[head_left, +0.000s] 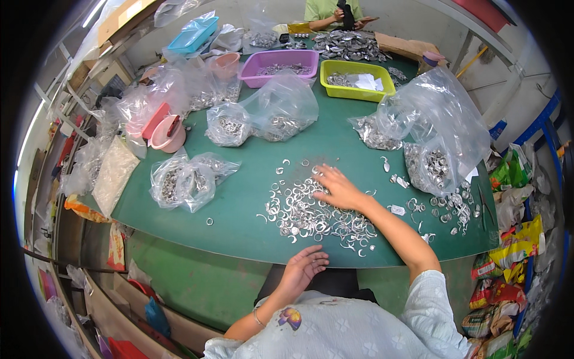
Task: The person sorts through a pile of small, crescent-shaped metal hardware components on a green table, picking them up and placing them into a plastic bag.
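Observation:
A loose pile of small silvery metal rings and crescent-shaped pieces (311, 209) lies spread on the green tabletop in front of me. My right hand (339, 188) reaches over the pile's far right part, palm down with its fingers apart, touching the pieces. At the table's front edge, just below the pile, is my left hand (305, 268). Its fingers are slightly bent and I see nothing in them. A single ring (210, 221) sits apart on the left. To the right are more scattered silvery pieces (460, 206).
Clear bags of metal parts stand left (192, 182), behind (263, 116) and right (439, 137) of the pile. A purple basin (248, 75), a yellow-green basin (387, 93) and a pink cup (168, 136) are farther back. Across the table another person (326, 12) holds something dark.

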Demonstrator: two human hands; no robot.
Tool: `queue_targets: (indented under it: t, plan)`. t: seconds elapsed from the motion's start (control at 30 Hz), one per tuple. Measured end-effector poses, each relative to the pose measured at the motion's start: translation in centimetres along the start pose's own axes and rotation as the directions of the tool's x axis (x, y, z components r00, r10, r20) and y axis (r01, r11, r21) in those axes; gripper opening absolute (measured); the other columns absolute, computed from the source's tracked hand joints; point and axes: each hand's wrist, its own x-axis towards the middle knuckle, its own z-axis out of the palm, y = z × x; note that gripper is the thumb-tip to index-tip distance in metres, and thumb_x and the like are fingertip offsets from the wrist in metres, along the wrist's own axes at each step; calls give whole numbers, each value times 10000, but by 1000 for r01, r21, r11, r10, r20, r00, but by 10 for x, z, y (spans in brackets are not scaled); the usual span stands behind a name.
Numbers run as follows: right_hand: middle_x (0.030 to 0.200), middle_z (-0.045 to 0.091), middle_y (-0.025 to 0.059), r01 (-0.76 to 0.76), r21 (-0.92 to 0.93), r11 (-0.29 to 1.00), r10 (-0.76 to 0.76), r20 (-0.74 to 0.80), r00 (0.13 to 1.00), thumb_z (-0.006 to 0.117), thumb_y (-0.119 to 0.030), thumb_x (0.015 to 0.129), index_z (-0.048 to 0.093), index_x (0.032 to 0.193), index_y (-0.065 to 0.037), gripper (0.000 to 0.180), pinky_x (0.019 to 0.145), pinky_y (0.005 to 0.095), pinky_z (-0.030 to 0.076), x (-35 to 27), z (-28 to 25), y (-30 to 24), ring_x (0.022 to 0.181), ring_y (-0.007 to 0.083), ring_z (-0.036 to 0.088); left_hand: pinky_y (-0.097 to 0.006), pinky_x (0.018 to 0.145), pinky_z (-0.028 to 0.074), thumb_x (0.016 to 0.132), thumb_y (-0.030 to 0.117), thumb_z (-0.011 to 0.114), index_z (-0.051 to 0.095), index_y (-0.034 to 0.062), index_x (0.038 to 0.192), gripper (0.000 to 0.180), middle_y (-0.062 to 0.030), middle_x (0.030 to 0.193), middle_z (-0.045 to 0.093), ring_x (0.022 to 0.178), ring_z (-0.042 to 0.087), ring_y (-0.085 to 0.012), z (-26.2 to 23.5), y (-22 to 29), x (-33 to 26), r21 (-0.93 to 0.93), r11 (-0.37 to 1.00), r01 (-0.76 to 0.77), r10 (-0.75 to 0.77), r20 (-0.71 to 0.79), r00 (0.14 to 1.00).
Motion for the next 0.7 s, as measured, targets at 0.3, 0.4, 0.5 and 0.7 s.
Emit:
queue_targets:
  t: [0.3, 0.4, 0.5, 0.7]
  plan:
    - [1320, 404, 178, 6, 131, 991, 2, -61, 998, 487, -400, 880, 486, 1218, -45, 489, 1032, 463, 268, 30, -8, -27, 1276, 329, 318, -302, 801, 461, 897, 57, 441, 462, -15, 1177, 289, -136, 1016, 581, 909, 578, -206, 1, 0, -5, 0, 1000, -10, 10, -1, 1000]
    - [1314, 413, 198, 6, 58, 998, 3, -143, 990, 476, -376, 887, 462, 1230, -13, 500, 1036, 442, 274, 51, 10, -2, 1270, 346, 325, -303, 802, 463, 897, 58, 442, 462, -18, 1180, 293, -138, 1024, 581, 911, 580, -205, 3, 0, -2, 2, 1000, -20, 20, 17, 1000]
    - [1333, 394, 212, 73, 199, 977, -100, 128, 987, 459, -390, 895, 422, 1259, 25, 553, 1053, 410, 265, 47, 17, -23, 1280, 361, 308, -304, 803, 465, 897, 59, 445, 463, -22, 1181, 296, -139, 1032, 581, 917, 580, -207, -6, -3, -3, -43, 999, -30, 31, 40, 999]
    - [1319, 417, 192, 55, 309, 949, -147, 284, 948, 475, -388, 890, 458, 1237, -5, 517, 1051, 410, 269, 36, 8, -56, 1278, 325, 327, -306, 805, 466, 899, 54, 440, 458, -30, 1188, 301, -141, 1037, 579, 926, 580, -217, -10, -5, -2, -50, 998, -25, 28, 74, 997]
